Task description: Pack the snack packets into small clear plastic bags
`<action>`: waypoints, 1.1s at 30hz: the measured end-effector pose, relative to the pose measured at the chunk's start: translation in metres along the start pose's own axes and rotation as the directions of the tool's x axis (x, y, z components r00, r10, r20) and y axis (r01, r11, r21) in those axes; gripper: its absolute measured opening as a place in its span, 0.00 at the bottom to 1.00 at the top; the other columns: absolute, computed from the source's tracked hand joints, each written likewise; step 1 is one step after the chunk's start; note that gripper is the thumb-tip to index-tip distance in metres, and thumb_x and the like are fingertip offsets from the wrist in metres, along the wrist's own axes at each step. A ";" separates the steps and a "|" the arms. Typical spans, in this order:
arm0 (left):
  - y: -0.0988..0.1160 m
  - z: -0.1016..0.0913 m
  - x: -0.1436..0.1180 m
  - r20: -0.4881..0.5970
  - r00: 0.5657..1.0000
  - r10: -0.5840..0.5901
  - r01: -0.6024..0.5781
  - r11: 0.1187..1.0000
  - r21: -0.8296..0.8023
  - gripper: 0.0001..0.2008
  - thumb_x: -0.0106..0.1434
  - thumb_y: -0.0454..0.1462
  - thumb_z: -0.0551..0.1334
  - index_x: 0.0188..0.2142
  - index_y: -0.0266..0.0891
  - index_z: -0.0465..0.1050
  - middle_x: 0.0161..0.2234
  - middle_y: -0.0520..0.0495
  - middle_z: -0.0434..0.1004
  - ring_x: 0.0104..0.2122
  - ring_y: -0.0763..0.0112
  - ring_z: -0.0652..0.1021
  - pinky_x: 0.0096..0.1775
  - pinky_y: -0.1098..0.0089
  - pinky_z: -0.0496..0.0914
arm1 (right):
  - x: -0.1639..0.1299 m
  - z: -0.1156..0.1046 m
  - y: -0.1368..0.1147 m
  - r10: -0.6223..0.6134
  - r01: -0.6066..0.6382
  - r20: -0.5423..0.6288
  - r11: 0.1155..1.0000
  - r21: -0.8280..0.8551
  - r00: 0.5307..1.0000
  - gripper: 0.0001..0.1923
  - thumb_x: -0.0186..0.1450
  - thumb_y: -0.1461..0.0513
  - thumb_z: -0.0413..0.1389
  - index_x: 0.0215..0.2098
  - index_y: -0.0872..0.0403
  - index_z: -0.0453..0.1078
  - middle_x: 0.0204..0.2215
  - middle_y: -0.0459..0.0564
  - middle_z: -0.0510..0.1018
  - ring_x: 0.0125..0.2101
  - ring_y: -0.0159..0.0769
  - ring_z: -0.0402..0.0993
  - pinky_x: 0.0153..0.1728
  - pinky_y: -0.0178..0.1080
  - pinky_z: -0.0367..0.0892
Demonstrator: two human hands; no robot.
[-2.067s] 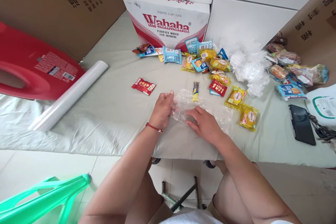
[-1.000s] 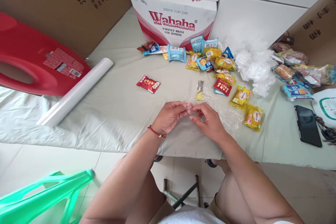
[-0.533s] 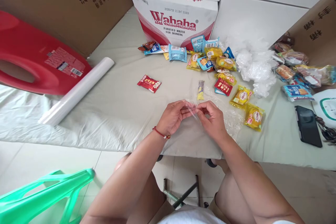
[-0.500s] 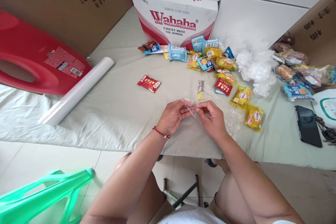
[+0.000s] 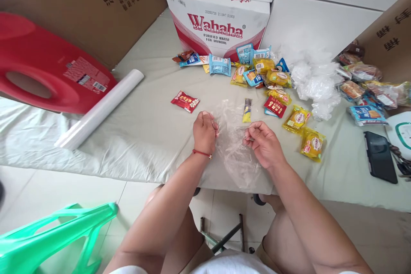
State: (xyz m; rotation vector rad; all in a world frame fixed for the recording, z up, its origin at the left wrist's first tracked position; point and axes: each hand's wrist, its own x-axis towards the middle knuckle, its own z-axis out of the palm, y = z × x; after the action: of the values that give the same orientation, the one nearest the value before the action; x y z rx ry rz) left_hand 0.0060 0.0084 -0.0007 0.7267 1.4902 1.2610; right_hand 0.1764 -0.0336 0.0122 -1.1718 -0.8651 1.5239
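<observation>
Both hands are pinched shut on one clear plastic bag [image 5: 233, 147]: the left hand [image 5: 204, 132] grips its left edge and the right hand [image 5: 263, 144] pinches the top edge on the other side, so the crinkly film is stretched between them and hangs down over the front edge of the table [image 5: 144, 128]. A red string bracelet [image 5: 202, 153] sits on the left wrist.

Just past the bag there's a small yellow stick sachet [image 5: 247, 110] lying flat, and a red snack packet [image 5: 185, 101] sits on its own off to the left of it. Further back is a loose pile of snack packets [image 5: 257, 72], blue and yellow mostly, right up against the Wahaha carton [image 5: 218, 25]. Two yellow packets [image 5: 305, 130] lie near the right hand. A heap of crumpled clear bags [image 5: 316, 83] is behind those. On the left, a roll of plastic film [image 5: 99, 109] lies next to a red stool [image 5: 48, 68] tipped on its side. A black phone [image 5: 380, 162] lies at the far right.
</observation>
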 end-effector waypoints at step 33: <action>0.017 -0.029 0.005 0.611 0.742 0.275 -0.623 0.619 0.478 0.46 0.55 0.48 0.71 0.68 0.41 0.56 0.52 0.41 0.77 0.41 0.61 0.77 0.54 0.56 0.64 | 0.031 -0.061 -0.020 -0.061 -0.047 -0.319 0.947 -0.318 0.946 0.16 0.50 0.53 0.68 0.30 0.51 0.70 0.22 0.42 0.72 0.23 0.29 0.64 0.19 0.31 0.61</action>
State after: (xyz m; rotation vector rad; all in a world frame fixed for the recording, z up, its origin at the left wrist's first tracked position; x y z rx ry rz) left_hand -0.0255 0.0073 0.0126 1.8854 1.3322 0.7568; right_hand 0.2391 -0.0007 0.0055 -1.6046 -0.9097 1.1605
